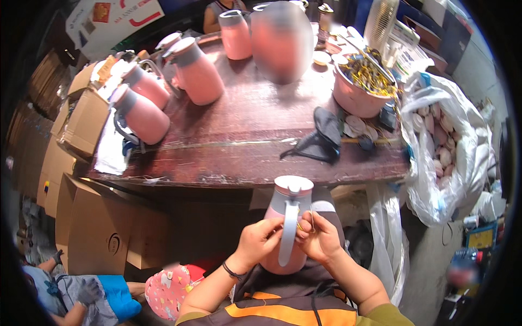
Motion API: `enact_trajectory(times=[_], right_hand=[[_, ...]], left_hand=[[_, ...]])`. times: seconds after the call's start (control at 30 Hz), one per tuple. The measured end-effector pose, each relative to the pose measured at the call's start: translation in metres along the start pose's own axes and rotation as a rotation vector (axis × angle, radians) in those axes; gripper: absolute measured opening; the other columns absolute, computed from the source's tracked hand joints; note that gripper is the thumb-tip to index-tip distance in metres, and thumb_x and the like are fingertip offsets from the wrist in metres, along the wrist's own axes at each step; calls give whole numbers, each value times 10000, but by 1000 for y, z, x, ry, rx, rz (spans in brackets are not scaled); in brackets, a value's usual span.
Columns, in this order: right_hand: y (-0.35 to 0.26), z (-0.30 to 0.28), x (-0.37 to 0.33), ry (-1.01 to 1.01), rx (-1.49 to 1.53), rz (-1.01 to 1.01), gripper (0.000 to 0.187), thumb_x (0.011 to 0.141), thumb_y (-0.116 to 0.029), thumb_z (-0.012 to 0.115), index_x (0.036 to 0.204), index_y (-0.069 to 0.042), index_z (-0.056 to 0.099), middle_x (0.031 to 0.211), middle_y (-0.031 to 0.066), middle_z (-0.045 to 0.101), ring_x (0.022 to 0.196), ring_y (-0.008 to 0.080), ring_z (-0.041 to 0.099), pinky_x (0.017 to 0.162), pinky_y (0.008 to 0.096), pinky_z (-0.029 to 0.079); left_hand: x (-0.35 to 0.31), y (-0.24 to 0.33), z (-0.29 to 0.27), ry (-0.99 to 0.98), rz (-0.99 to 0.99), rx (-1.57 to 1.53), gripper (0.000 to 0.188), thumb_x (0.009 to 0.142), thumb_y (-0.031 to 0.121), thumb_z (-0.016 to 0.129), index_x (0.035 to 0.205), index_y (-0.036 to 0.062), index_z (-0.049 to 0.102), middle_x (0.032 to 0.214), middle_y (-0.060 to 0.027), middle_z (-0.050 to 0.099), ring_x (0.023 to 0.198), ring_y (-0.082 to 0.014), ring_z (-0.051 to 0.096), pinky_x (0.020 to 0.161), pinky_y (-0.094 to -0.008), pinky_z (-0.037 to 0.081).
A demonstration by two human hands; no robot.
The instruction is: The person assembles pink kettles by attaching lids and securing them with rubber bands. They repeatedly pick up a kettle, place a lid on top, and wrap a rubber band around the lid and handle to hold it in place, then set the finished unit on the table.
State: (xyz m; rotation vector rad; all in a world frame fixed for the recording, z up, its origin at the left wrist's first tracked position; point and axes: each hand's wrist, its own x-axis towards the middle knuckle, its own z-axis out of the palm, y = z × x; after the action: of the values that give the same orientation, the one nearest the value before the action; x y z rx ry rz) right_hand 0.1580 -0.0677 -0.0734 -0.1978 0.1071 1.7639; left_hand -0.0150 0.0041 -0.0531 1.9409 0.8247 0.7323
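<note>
A pink thermos jug (275, 264) with a grey neck, a white lid (294, 185) and a long grey handle (289, 233) stands upright in my lap, its handle toward me. My left hand (260, 239) is closed at the left of the handle, its fingertips partly hidden behind it. On the other side, my right hand (322, 237) pinches a thin gold cord (300, 227) close to the handle. Whether the left fingertips also grip the cord cannot be seen.
Several pink jugs (197, 73) stand on the dark red table (244, 130). A black mask-like cloth item (321, 138) lies near a pink tub (356, 100) of gold ties. A plastic bag (416, 179) of small pink parts hangs right; cardboard boxes (95, 228) and another person (81, 293) are left.
</note>
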Motion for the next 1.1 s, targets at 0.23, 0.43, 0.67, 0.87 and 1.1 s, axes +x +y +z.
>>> enact_trajectory(times=[0.23,0.43,0.67,0.87,1.1], right_hand=[[-4,1,3,-11,-166,-29,250,999,-266,430,902,-53,518,718,65,528,670,180,493,678,303,410],[5,5,-2,140,-308,-99,199,992,-228,463,938,-50,532,809,74,588,715,176,553,682,291,450],[-1,-2,-11,152,-261,-162,176,997,-247,492,1008,-77,534,898,73,629,731,150,585,592,252,452],[7,-1,-21,88,-744,-509,177,973,-186,570,1053,-29,560,923,65,629,781,133,600,664,260,487],[3,23,-24,-71,-1273,-609,105,925,-60,603,995,15,627,864,83,621,759,143,615,674,247,491]], left_hand=[[6,-8,1,-202,-148,-265,276,901,50,598,1169,-9,614,851,-53,690,689,-118,636,600,-245,494],[12,11,-5,-263,-501,-753,246,951,128,585,1150,-12,622,886,-34,674,703,-62,568,594,-191,426],[-5,5,-6,90,-572,-1446,111,929,148,552,974,49,576,934,-85,604,820,-181,591,623,-293,488],[-16,10,-23,-212,-338,-1614,94,902,136,532,936,49,546,968,-99,537,711,-165,521,555,-267,425],[-7,31,-33,-301,-449,-1150,275,954,86,501,1201,33,610,705,7,484,568,-69,418,507,-202,326]])
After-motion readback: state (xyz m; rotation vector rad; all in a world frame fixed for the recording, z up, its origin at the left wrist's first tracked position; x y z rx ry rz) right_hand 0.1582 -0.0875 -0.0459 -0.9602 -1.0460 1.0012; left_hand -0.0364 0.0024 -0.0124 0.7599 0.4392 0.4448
